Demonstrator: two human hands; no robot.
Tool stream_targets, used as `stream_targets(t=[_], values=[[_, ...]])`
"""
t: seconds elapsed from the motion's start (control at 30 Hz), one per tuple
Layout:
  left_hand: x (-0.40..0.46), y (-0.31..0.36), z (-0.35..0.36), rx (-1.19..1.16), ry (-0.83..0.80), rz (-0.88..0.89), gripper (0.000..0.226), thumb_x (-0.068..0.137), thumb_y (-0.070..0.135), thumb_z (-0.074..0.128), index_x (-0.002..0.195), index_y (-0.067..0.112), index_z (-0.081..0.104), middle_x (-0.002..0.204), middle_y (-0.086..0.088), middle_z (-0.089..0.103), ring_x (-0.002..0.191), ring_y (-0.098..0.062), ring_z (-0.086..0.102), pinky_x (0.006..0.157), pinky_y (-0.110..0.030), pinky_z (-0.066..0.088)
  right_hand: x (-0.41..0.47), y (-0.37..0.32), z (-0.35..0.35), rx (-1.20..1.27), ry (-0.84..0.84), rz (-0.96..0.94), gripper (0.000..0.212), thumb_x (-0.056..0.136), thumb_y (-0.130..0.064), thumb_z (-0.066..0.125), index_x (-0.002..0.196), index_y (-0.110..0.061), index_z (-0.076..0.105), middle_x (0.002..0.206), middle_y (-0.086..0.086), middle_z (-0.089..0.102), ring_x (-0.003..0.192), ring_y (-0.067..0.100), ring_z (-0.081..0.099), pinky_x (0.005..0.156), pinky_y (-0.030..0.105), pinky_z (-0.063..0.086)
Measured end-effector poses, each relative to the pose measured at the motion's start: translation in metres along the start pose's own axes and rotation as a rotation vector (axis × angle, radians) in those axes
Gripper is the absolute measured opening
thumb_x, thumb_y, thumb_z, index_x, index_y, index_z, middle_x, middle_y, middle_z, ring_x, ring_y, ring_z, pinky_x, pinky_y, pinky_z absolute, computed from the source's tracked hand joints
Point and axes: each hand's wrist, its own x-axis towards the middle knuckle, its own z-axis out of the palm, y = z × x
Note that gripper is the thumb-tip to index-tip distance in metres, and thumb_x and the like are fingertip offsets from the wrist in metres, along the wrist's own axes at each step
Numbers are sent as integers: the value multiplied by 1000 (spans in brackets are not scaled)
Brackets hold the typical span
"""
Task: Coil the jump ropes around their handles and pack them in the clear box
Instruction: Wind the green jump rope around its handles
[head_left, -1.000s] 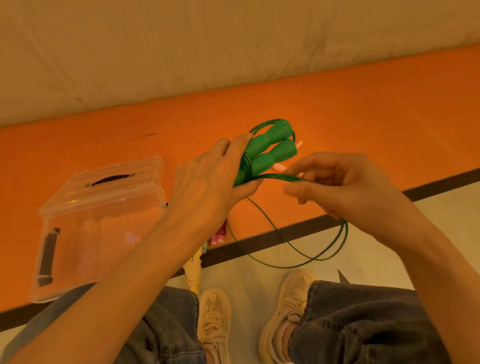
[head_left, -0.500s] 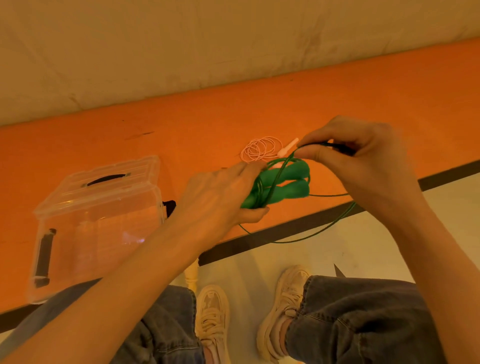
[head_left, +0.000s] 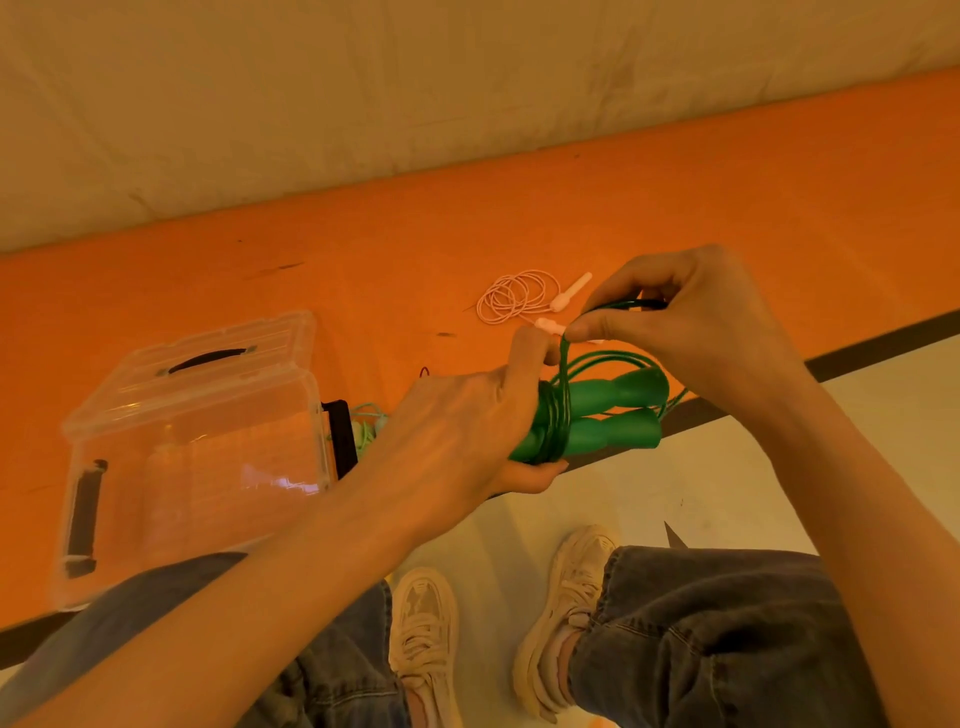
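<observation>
My left hand (head_left: 467, 431) is clenched around the two green plastic jump-rope handles (head_left: 608, 415), which lie side by side, free ends pointing right. Several turns of thin green rope (head_left: 556, 415) are wound tight around the handles just beside my left thumb and fingers. My right hand (head_left: 691, 332) sits above and just right of the handles, thumb and forefinger pinching a bunch of green rope loops drawn up from the wraps; more loops arc over the handle tops and trail off behind my right wrist.

Beyond my hands, on the orange floor mat (head_left: 363, 249), a coiled pale pink jump rope with pink handles (head_left: 519, 296) lies flat, near my right fingers but apart from them. The clear plastic box with black latches (head_left: 192, 447) stands to the left of my left forearm, lid (head_left: 208, 358) tipped back behind it. Just beside the box's right latch, a bit of pale mint-green rope (head_left: 369, 426) shows, mostly hidden by my left hand.

Below, my jeans-clad knees (head_left: 727, 634) and cream sneakers (head_left: 566, 618) rest on the pale floor (head_left: 727, 478).
</observation>
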Motion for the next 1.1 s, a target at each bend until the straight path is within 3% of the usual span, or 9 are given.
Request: stream_targets(t=[0.07,0.13,0.23,0.4,0.67,0.73,0.9,1.03,1.1], values=[[0,2,-1,9,-8,12,75,72,50,71,129,17,36,66,9,57,41,-6,38,36,-13,21,0,1,-1,20,-19,12,21,62,-33,84,73,-18,75,71,0,71,72,22,64,61,34,48],[-1,2,0,25,-36,66,71,70,49,74,125,19,41,69,9,57,43,-8,44,34,-17,22,0,2,0,12,-56,19,21,60,-32,84,72,-18,75,70,1,71,71,22,63,61,35,47],[1,2,0,-23,-119,77,62,75,48,74,118,26,36,96,8,64,58,-10,54,41,-24,36,-1,3,0,19,-92,24,18,60,-31,83,71,-20,75,69,0,70,66,17,61,63,33,46],[1,5,0,-105,-199,54,52,84,48,65,122,26,37,113,11,56,71,-5,43,56,-26,32,3,8,-8,40,-207,14,13,70,-22,80,82,-19,75,75,-12,71,68,-5,61,61,7,42],[-1,3,0,-146,-120,124,52,74,40,77,112,23,47,95,11,58,65,-1,34,49,-21,32,4,15,-16,121,-261,40,31,56,-38,78,78,-17,72,74,13,69,66,22,59,61,33,46],[-2,3,0,-163,-107,136,53,73,41,77,113,25,47,100,13,58,67,0,36,50,-20,33,4,15,-17,130,-281,52,31,57,-35,78,78,-14,73,73,15,69,64,21,59,58,30,47],[-5,3,-1,-251,-114,157,61,73,40,77,121,28,41,108,16,56,72,6,36,52,-17,32,4,17,-20,158,-353,73,23,61,-27,77,77,-11,73,65,-8,68,61,1,57,55,15,43],[-8,3,0,-285,-122,195,67,75,43,68,132,29,37,118,19,48,85,6,43,65,-18,37,2,19,-22,209,-451,92,24,61,-28,78,77,-10,75,73,13,69,67,13,56,62,23,43],[-8,3,-2,-286,-97,200,63,76,48,62,131,27,40,117,19,50,89,2,50,59,-17,41,1,19,-22,224,-494,103,20,64,-21,76,77,-7,74,66,4,69,62,5,58,58,14,44]])
